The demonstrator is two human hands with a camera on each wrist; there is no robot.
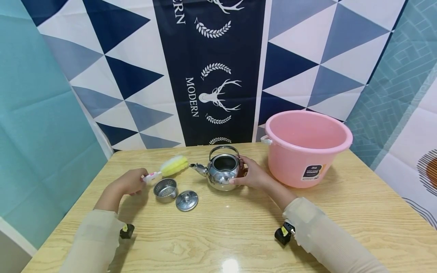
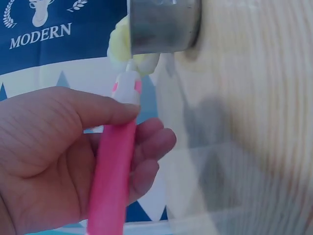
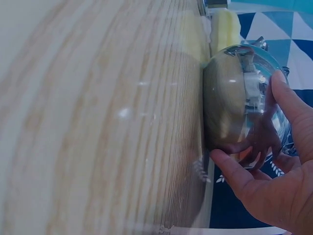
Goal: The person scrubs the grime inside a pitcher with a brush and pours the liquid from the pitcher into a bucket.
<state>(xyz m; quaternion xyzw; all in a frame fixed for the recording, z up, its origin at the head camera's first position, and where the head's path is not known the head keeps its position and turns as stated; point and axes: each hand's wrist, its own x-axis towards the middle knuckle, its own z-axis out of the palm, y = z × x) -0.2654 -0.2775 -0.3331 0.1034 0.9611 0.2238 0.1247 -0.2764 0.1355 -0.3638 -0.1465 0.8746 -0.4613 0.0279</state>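
Note:
My left hand (image 1: 132,181) holds a sponge brush by its pink handle (image 2: 112,171), thumb laid along it and fingers curled behind. The brush's yellow and white sponge head (image 1: 174,166) points right, toward the teapot. My right hand (image 1: 253,174) grips the steel teapot (image 1: 222,176) from its right side, thumb and fingers spread around the rounded body (image 3: 244,107). Lidless, the teapot stands upright on the table with its spout to the left and its hoop handle raised. Between the hands sit a perforated steel strainer (image 1: 165,190) and the round steel lid (image 1: 187,200).
Right of the teapot, a large pink bucket (image 1: 308,167) stands near the table's back edge. Everything rests on a light wooden table (image 1: 205,242). Patterned cloth (image 1: 218,94) hangs behind it, with more cloth at both sides.

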